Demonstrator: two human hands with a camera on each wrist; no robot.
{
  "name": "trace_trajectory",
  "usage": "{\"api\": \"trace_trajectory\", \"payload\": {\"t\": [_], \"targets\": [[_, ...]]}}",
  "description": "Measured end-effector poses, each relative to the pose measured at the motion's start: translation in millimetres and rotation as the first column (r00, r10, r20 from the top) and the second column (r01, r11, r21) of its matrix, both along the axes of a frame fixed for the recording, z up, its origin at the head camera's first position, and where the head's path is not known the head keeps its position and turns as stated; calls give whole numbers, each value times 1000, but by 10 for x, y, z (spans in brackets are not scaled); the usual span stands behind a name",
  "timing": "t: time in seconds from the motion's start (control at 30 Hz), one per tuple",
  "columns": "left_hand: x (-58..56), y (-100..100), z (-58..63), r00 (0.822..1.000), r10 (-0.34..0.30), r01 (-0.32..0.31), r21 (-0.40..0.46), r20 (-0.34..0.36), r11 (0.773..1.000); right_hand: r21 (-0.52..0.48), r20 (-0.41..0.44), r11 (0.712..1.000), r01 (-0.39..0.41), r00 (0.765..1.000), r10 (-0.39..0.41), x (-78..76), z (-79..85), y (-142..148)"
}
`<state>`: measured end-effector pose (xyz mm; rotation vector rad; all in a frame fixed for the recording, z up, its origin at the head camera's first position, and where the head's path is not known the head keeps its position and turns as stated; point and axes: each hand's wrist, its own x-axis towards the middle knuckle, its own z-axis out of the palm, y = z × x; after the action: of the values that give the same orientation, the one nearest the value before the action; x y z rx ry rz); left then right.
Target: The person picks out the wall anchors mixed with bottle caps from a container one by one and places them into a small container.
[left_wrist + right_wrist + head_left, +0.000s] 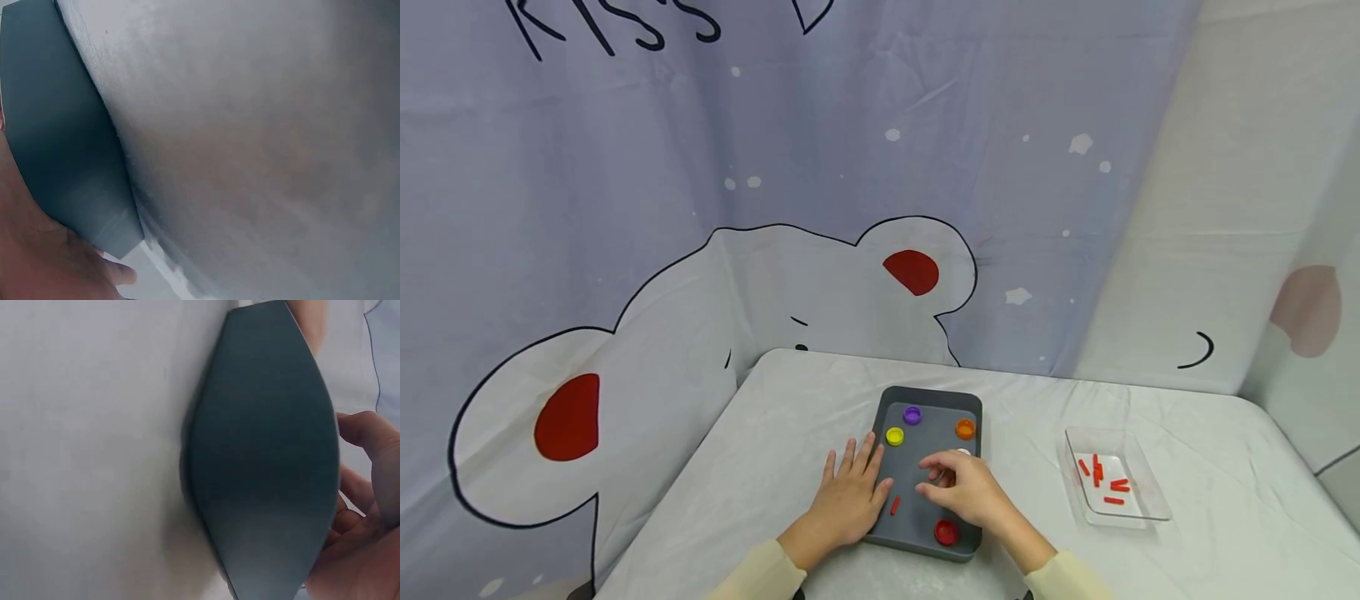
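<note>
A grey tray (925, 546) lies on the white-covered table. On it sit small round cup-like pieces: purple (912, 416), yellow (895, 436), orange (966, 429) and red (946, 532). A white piece (964, 452) is mostly hidden behind my right hand. One short red stick (895, 506) lies near the tray's left side. My left hand (848, 498) rests over the left rim, fingers straight and spread. Above the tray's middle is my right hand (964, 490), its fingers bent, thumb and index apart, nothing visible between them. Both wrist views show the tray's outer wall (262, 450) beside a hand (50, 256).
To the right of the tray stands a clear plastic box (1131, 518) with several red sticks (1097, 472) inside. A printed curtain (820, 150) hangs behind the table. White cloth (1030, 517) covers the tabletop between tray and box.
</note>
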<state>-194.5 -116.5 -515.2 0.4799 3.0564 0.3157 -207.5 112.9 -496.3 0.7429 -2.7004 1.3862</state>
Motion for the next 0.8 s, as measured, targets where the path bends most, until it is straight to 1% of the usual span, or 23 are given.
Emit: {"api": "trace_trajectory", "payload": {"t": [0.23,0.47,0.6,0.8], "targets": [[-3,3,7,1000,-7,7,8,-4,1000,107,-28,994,-17,999,20,15,-10,-129],[-8,-3,4,1000,-12,12,16,-15,1000,224,0,973,-61,998,63,20,-64,-242],[-17,4,-5,1000,-10,10,27,-22,1000,282,-23,958,-51,998,60,20,-112,-293],[-18,4,-24,1000,-5,5,12,-19,1000,331,-64,943,-24,997,48,13,-145,-350]]}}
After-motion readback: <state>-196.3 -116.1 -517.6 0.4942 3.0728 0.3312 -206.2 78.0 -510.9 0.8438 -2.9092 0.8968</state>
